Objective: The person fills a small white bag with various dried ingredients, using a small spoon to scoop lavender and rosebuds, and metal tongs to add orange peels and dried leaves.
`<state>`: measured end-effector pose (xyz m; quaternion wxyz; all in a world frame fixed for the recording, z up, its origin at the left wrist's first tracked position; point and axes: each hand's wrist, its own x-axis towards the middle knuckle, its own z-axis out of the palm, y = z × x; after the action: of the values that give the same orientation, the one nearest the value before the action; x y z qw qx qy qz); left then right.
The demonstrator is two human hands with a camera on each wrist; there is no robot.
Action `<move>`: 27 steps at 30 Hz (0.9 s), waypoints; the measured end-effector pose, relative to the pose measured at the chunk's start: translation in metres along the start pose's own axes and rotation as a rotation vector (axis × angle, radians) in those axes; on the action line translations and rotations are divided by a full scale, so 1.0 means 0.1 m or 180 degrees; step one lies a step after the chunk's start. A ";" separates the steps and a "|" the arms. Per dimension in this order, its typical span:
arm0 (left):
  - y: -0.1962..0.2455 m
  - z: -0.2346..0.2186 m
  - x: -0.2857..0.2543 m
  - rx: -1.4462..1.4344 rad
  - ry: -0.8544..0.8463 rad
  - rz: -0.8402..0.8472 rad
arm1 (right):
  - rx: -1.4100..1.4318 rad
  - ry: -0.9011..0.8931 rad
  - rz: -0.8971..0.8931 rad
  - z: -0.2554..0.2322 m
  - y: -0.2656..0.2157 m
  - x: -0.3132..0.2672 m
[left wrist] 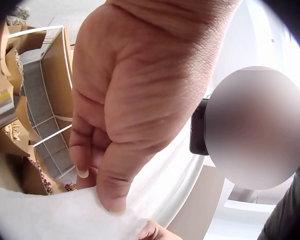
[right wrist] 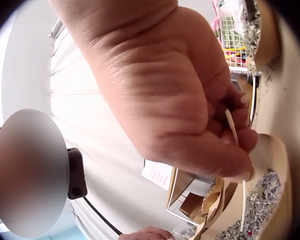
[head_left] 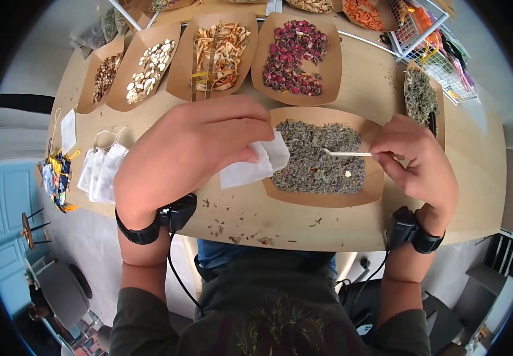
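Observation:
My left hand (head_left: 188,148) pinches a small white fabric pouch (head_left: 246,172) between thumb and fingers, beside the left edge of a cardboard tray (head_left: 374,184). The pouch's white cloth (left wrist: 50,212) also fills the bottom of the left wrist view. In the tray lies a bed of grey-purple dried buds (head_left: 304,178) with a few pink and pale bits among them. From the right, my right hand (head_left: 420,157) pinches the handle of a thin white spoon (head_left: 351,154). The spoon's tip rests among the buds. In the right wrist view the handle (right wrist: 243,200) slants down from the fingertips.
Behind stand trays of red rosebuds (head_left: 295,56), orange-white dried strips (head_left: 230,53) with metal tongs (head_left: 203,65), white slices (head_left: 149,68) and brown pieces (head_left: 108,77). More white pouches (head_left: 103,172) lie left. A grey-green herb tray (head_left: 423,95) and wire basket (head_left: 452,77) stand right.

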<state>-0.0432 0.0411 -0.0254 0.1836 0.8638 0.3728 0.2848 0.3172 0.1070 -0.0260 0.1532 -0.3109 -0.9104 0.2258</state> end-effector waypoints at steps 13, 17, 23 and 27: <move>0.06 0.02 0.02 -0.0036 0.0008 0.0029 | -0.0011 -0.0124 0.0268 -0.05 -0.04 -0.08; 0.04 0.00 0.03 -0.0003 0.0028 0.0044 | 0.0161 -0.0078 0.0050 0.01 -0.01 -0.03; 0.04 0.02 0.02 0.0053 0.0089 0.0105 | -0.0146 0.0034 0.0160 0.01 -0.03 -0.02; 0.02 0.01 0.02 0.0104 0.0138 0.0142 | -0.0078 -0.0014 -0.0157 0.18 -0.04 0.10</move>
<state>-0.0402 0.0413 -0.0243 0.1550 0.8685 0.3619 0.3014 0.2999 0.1050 -0.0376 0.1529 -0.2896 -0.9209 0.2116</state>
